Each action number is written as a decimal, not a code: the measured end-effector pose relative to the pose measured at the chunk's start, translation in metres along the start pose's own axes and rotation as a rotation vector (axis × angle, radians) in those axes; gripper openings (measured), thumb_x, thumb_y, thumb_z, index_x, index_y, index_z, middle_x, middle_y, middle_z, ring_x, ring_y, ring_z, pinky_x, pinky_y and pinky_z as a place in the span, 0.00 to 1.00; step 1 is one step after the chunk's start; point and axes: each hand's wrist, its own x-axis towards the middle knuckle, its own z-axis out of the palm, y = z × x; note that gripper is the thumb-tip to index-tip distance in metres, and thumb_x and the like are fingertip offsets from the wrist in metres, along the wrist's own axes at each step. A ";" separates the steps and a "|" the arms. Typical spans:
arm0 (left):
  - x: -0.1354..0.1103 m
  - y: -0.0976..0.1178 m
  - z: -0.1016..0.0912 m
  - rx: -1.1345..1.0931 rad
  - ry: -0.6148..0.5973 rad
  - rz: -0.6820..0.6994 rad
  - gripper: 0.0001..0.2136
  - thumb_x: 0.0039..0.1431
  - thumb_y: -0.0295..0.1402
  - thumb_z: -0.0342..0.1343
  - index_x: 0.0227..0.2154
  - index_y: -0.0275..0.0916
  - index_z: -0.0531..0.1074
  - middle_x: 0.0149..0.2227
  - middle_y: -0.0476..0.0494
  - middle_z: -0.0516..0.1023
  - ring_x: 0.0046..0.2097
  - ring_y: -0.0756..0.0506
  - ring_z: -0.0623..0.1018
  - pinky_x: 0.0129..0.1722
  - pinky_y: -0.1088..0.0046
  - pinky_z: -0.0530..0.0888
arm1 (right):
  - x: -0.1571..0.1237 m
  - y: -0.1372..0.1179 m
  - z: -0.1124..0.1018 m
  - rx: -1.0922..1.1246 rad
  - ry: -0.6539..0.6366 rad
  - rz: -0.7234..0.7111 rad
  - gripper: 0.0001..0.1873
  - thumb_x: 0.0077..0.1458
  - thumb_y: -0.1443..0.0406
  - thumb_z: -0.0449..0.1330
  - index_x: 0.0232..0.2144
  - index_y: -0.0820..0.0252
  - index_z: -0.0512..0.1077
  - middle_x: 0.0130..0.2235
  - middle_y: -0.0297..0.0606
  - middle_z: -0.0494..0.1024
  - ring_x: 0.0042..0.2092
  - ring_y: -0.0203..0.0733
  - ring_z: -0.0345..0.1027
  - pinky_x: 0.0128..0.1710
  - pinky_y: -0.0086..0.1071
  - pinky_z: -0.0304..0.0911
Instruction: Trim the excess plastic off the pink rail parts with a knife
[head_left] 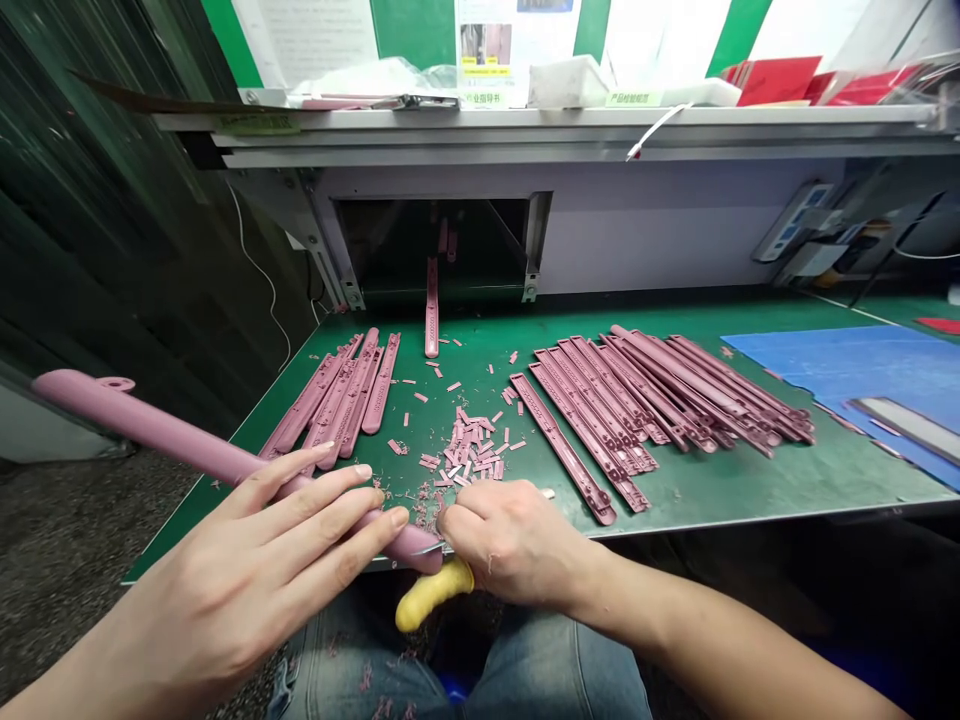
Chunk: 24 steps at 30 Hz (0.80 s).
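Observation:
A long pink plastic strip [165, 425], rounded on top and with a small loop near its far end, slants across the front left of the bench. My left hand [262, 560] grips it, fingers laid over the top. At the strip's near end, my right hand [517, 545] is closed in a fist, a yellow finger cot [435, 597] over its thumb. A thin metal blade [430, 549] sticks out from that fist and touches the strip's end; its handle is hidden. Small pink offcuts [472, 445] and curled shavings lie just beyond my hands.
Pink strips lie in a left pile [337, 395] and a larger right pile [660, 385]. One strip [432, 310] juts from a dark opening [390, 240] at the back. A blue mat [847, 360] covers the right side. A loaded shelf [562, 135] overhangs the green bench [712, 490].

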 end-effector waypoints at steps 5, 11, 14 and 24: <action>-0.007 0.001 0.005 -0.017 0.052 -0.049 0.24 0.66 0.25 0.42 0.63 0.49 0.57 0.51 0.48 0.78 0.57 0.41 0.72 0.64 0.51 0.54 | 0.003 0.001 -0.006 0.012 -0.007 -0.059 0.12 0.64 0.63 0.51 0.27 0.58 0.62 0.25 0.32 0.66 0.26 0.35 0.57 0.23 0.31 0.41; -0.025 0.009 0.007 0.079 0.091 -0.129 0.23 0.63 0.28 0.48 0.60 0.47 0.62 0.51 0.46 0.77 0.53 0.38 0.74 0.57 0.54 0.66 | 0.004 -0.001 -0.012 0.027 0.099 -0.076 0.15 0.64 0.66 0.46 0.25 0.58 0.62 0.23 0.32 0.63 0.24 0.36 0.54 0.23 0.32 0.44; -0.034 0.019 0.012 0.101 0.078 -0.207 0.29 0.57 0.27 0.57 0.61 0.47 0.61 0.51 0.44 0.77 0.51 0.38 0.76 0.52 0.58 0.72 | 0.004 -0.001 -0.016 0.025 0.131 -0.055 0.16 0.64 0.67 0.45 0.25 0.59 0.63 0.23 0.33 0.62 0.24 0.36 0.53 0.24 0.32 0.45; -0.037 0.038 0.022 0.085 0.087 -0.360 0.35 0.51 0.28 0.63 0.62 0.49 0.58 0.52 0.46 0.77 0.48 0.37 0.78 0.46 0.59 0.76 | 0.009 0.004 -0.019 0.005 0.100 0.023 0.17 0.65 0.62 0.45 0.26 0.59 0.65 0.24 0.33 0.63 0.25 0.37 0.51 0.23 0.32 0.42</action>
